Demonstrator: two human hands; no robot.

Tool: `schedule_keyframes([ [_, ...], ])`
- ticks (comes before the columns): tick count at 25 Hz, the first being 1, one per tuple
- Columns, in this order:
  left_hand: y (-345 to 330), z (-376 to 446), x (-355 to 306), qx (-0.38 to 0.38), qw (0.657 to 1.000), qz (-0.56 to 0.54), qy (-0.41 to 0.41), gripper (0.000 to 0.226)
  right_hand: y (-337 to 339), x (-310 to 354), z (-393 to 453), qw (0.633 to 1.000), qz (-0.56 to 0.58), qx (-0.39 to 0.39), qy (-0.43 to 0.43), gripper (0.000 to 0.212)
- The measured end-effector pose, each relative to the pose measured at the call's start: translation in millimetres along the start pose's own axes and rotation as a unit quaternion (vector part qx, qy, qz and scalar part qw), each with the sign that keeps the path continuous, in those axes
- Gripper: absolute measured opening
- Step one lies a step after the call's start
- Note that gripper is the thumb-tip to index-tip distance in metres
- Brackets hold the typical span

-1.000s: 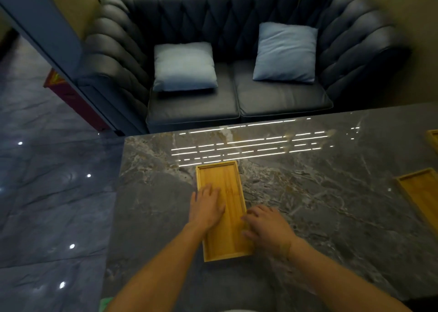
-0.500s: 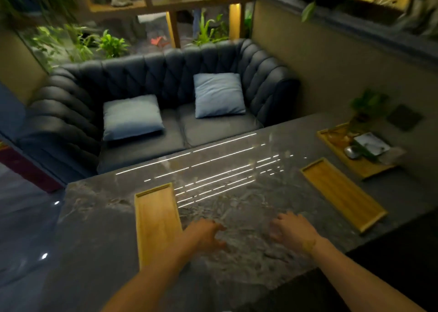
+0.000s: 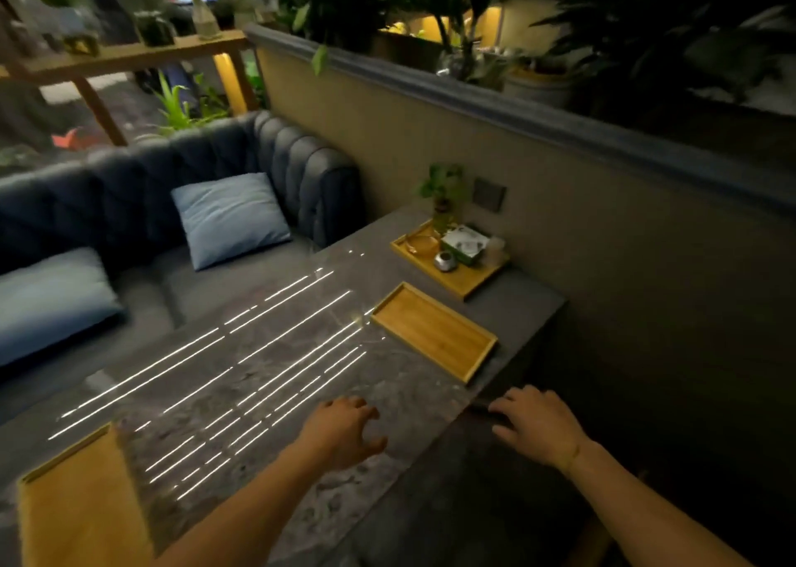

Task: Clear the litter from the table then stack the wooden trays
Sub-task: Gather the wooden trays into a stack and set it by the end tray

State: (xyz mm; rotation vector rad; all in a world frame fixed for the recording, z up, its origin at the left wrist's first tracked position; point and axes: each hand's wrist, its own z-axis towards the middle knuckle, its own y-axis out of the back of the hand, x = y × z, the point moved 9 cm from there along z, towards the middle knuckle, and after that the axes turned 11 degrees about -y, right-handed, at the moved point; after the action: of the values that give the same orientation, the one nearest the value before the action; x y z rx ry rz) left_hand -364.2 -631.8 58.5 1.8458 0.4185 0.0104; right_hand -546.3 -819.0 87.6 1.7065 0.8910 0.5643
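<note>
Three wooden trays lie on the dark marble table (image 3: 267,377). One empty tray (image 3: 82,506) sits at the near left. A second empty tray (image 3: 433,332) lies to the right, ahead of my hands. A third tray (image 3: 463,280) by the wall carries a glass dish (image 3: 422,243), a small metal pot (image 3: 445,260), a green-and-white box (image 3: 465,243) and a pale cup (image 3: 495,250). My left hand (image 3: 344,428) hovers over the table with fingers spread, holding nothing. My right hand (image 3: 538,424) is open at the table's right edge.
A dark tufted sofa (image 3: 172,230) with two blue cushions (image 3: 228,217) stands beyond the table. A small potted plant (image 3: 443,196) stands by the third tray. A tan wall with a plant-lined ledge (image 3: 517,114) runs along the right.
Both hands left the near-left tray and moved right across the table. The view swung right, bringing the second and third trays into sight.
</note>
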Motion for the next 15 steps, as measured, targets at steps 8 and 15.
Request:
schedule_keyframes([
  [8,-1,79,-10,-0.015,1.000,0.017,0.005,0.058,-12,-58,40,0.998,0.036,0.012,-0.047,0.042],
  [15,-21,137,21,0.003,0.997,-0.019,0.079,0.065,-19,-75,126,0.998,0.023,0.032,-0.053,0.037],
])
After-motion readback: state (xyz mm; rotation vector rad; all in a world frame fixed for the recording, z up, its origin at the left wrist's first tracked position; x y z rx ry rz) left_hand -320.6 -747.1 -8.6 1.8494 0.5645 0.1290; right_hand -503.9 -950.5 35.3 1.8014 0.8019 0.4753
